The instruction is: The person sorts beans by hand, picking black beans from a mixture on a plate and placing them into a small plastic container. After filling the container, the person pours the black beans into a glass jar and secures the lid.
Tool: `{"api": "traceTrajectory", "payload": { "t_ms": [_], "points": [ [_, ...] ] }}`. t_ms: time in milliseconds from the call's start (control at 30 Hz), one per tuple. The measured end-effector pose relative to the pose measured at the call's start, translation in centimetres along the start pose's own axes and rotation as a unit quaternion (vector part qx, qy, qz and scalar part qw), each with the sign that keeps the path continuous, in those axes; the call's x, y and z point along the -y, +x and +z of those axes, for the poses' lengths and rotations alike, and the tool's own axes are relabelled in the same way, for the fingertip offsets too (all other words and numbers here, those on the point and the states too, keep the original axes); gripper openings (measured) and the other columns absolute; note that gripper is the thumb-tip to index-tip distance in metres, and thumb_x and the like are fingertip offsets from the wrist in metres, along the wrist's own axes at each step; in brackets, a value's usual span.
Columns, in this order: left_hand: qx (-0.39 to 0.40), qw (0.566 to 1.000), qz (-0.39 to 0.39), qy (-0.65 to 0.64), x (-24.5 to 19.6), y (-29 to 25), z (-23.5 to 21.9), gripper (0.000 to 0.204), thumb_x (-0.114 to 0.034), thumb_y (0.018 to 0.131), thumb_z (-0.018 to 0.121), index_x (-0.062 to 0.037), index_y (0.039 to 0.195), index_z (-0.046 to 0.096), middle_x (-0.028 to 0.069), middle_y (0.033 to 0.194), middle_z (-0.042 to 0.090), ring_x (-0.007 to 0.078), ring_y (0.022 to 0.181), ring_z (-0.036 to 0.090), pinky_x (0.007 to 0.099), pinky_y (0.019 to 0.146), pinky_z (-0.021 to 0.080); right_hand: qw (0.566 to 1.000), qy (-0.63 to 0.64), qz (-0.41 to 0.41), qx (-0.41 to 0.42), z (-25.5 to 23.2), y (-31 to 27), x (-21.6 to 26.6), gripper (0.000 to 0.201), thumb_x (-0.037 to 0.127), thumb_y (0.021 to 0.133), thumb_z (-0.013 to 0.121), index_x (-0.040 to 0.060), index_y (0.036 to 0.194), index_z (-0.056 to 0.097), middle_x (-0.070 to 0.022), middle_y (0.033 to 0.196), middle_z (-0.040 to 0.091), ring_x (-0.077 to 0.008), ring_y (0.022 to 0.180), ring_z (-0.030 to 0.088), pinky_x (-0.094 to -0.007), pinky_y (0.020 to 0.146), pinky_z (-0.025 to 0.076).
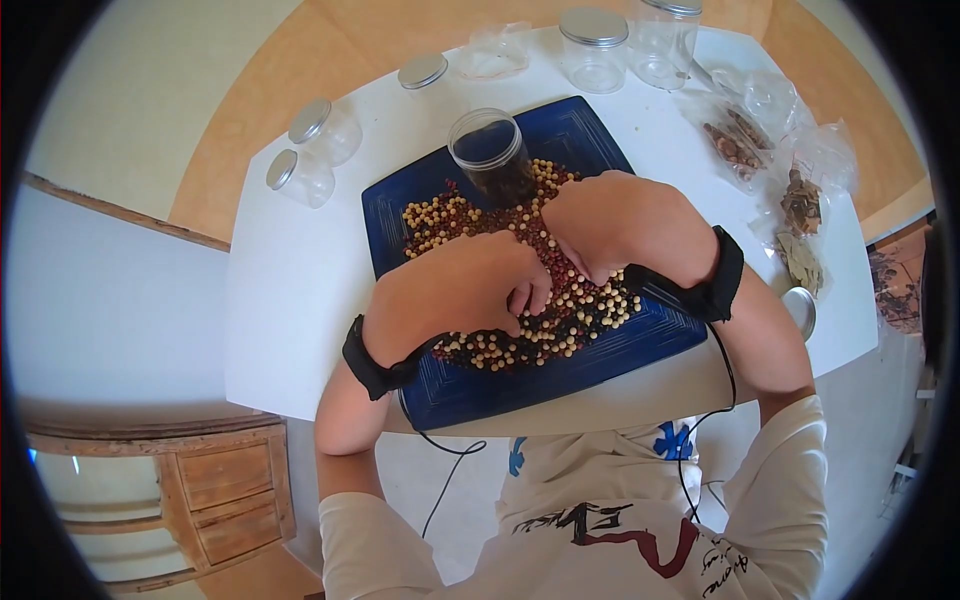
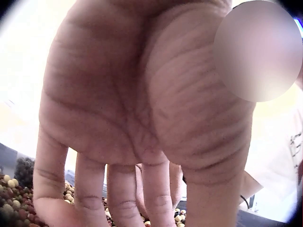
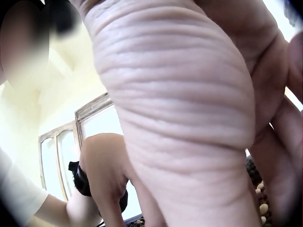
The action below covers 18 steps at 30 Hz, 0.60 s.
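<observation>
A square blue tray (image 1: 590,130) bears a spread of mixed beans (image 1: 440,215), pale yellow, red and black. My left hand (image 1: 460,285) is low over the middle of the spread, palm down. In the left wrist view its fingers (image 2: 123,194) reach downward with gaps between them, and beans show behind. Beside it, my right hand (image 1: 620,220) bends down to the same spread from the right; its fingertips are hidden, so I cannot tell whether they pinch a bean. An open clear jar (image 1: 480,160) with dark contents stands among the beans just beyond my hands.
Lidded clear jars (image 1: 340,140) stand at the table's left, with larger ones (image 1: 595,65) at the back. A loose silver lid (image 1: 800,312) lies at the right edge. Plastic bags of dried goods (image 1: 735,150) line the right side. Cables (image 1: 730,370) hang from both wristbands.
</observation>
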State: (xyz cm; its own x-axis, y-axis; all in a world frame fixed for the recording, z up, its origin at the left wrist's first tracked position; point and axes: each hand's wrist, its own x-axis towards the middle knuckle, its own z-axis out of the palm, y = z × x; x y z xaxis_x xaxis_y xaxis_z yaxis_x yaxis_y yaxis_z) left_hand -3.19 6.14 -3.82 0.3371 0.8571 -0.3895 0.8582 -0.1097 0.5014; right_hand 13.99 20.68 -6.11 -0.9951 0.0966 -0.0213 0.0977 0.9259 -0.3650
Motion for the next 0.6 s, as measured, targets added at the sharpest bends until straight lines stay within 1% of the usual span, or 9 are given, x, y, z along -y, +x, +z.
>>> {"api": "traceTrajectory", "payload": {
  "t_ms": [100, 167, 200, 267, 300, 400, 467, 500, 600],
  "points": [
    [-0.006, 1.0, -0.015, -0.006, -0.2, -0.1, 0.0, 0.023, -0.01, 0.076, 0.088, -0.0082, 0.097, 0.078, 0.0061, 0.083, 0.076, 0.0289, 0.083, 0.074, 0.0401, 0.073, 0.055, 0.999, -0.022, -0.021, -0.043, -0.1, 0.3, 0.1, 0.024, 0.003, 0.055, 0.074, -0.0033, 0.073, 0.06, -0.0229, 0.072, 0.061, -0.0482, 0.071, 0.065, -0.0486, 0.055, 0.048],
    [-0.005, 1.0, -0.015, -0.006, 0.1, 0.0, 0.1, 0.023, -0.01, 0.076, 0.089, -0.0081, 0.096, 0.078, 0.0062, 0.083, 0.076, 0.0285, 0.083, 0.074, 0.04, 0.073, 0.055, 0.985, -0.026, 0.055, 0.159, -1.9, 1.5, 0.6, 0.016, 0.002, 0.062, 0.074, -0.0016, 0.077, 0.07, -0.02, 0.074, 0.069, -0.0415, 0.066, 0.069, -0.0447, 0.054, 0.051],
    [-0.004, 1.0, -0.015, -0.006, 0.2, 0.1, 0.1, 0.023, -0.011, 0.076, 0.089, -0.008, 0.095, 0.077, 0.0062, 0.083, 0.077, 0.0281, 0.082, 0.074, 0.0398, 0.073, 0.055, 0.985, -0.027, 0.054, 0.159, -2.6, 1.9, 0.4, 0.016, 0.002, 0.062, 0.074, -0.0016, 0.077, 0.07, -0.02, 0.074, 0.069, -0.0415, 0.066, 0.069, -0.0447, 0.054, 0.051],
    [-0.001, 0.999, -0.032, -0.013, -0.2, 0.1, -0.1, 0.022, -0.011, 0.076, 0.089, -0.0077, 0.095, 0.077, 0.0064, 0.083, 0.076, 0.0274, 0.081, 0.074, 0.0394, 0.072, 0.055, 0.982, 0.067, -0.026, 0.174, -4.0, 2.5, 0.1, 0.022, 0.011, 0.07, 0.081, 0.0046, 0.091, 0.082, -0.0127, 0.074, 0.075, -0.0302, 0.07, 0.074, -0.0368, 0.064, 0.057],
    [0.004, 0.999, -0.046, -0.018, -0.4, 0.1, -0.2, 0.022, -0.011, 0.076, 0.089, -0.0075, 0.095, 0.077, 0.0065, 0.082, 0.076, 0.0267, 0.081, 0.074, 0.0389, 0.071, 0.054, 0.982, 0.066, -0.027, 0.174, -4.6, 2.3, 0.3, 0.022, 0.011, 0.07, 0.081, 0.0046, 0.091, 0.082, -0.0127, 0.074, 0.075, -0.0302, 0.07, 0.074, -0.0368, 0.064, 0.057],
    [0.003, 0.998, -0.052, -0.038, -0.2, 0.2, 0.0, 0.021, -0.008, 0.072, 0.089, -0.0082, 0.088, 0.074, 0.0044, 0.081, 0.074, 0.0257, 0.081, 0.073, 0.0381, 0.069, 0.055, 0.983, 0.152, -0.02, 0.102, -5.8, 2.2, 0.2, 0.017, 0.01, 0.077, 0.081, 0.002, 0.092, 0.081, -0.0099, 0.077, 0.077, -0.0236, 0.073, 0.075, -0.0348, 0.065, 0.056],
    [-0.002, 0.999, -0.036, -0.034, 0.2, 0.2, 0.2, 0.021, -0.009, 0.075, 0.088, -0.0077, 0.092, 0.075, 0.0054, 0.08, 0.075, 0.0253, 0.079, 0.073, 0.0379, 0.069, 0.054, 0.979, 0.169, -0.116, -0.017, -6.0, 2.3, -0.4, 0.013, 0.009, 0.082, 0.081, 0.0022, 0.093, 0.08, -0.0086, 0.083, 0.078, -0.0203, 0.075, 0.073, -0.0332, 0.067, 0.056],
    [-0.006, 0.999, -0.02, -0.031, 0.3, 0.1, 0.2, 0.022, -0.01, 0.078, 0.088, -0.0071, 0.096, 0.076, 0.0064, 0.079, 0.075, 0.025, 0.077, 0.074, 0.0376, 0.069, 0.053, 0.979, 0.168, -0.118, -0.017, -6.1, 2.4, -0.4, 0.013, 0.009, 0.082, 0.081, 0.0022, 0.093, 0.08, -0.0086, 0.083, 0.078, -0.0203, 0.075, 0.073, -0.0332, 0.067, 0.056],
    [-0.014, 0.999, -0.016, -0.039, 0.1, 0.0, 0.1, 0.02, -0.012, 0.08, 0.088, -0.0073, 0.096, 0.077, 0.0069, 0.079, 0.075, 0.0254, 0.076, 0.074, 0.0376, 0.069, 0.053, 0.972, 0.175, -0.101, -0.117, -6.6, 2.5, 0.0, 0.012, 0.007, 0.082, 0.078, 0.0023, 0.092, 0.081, -0.0098, 0.087, 0.079, -0.025, 0.081, 0.075, -0.0351, 0.072, 0.059]
  ]
}}
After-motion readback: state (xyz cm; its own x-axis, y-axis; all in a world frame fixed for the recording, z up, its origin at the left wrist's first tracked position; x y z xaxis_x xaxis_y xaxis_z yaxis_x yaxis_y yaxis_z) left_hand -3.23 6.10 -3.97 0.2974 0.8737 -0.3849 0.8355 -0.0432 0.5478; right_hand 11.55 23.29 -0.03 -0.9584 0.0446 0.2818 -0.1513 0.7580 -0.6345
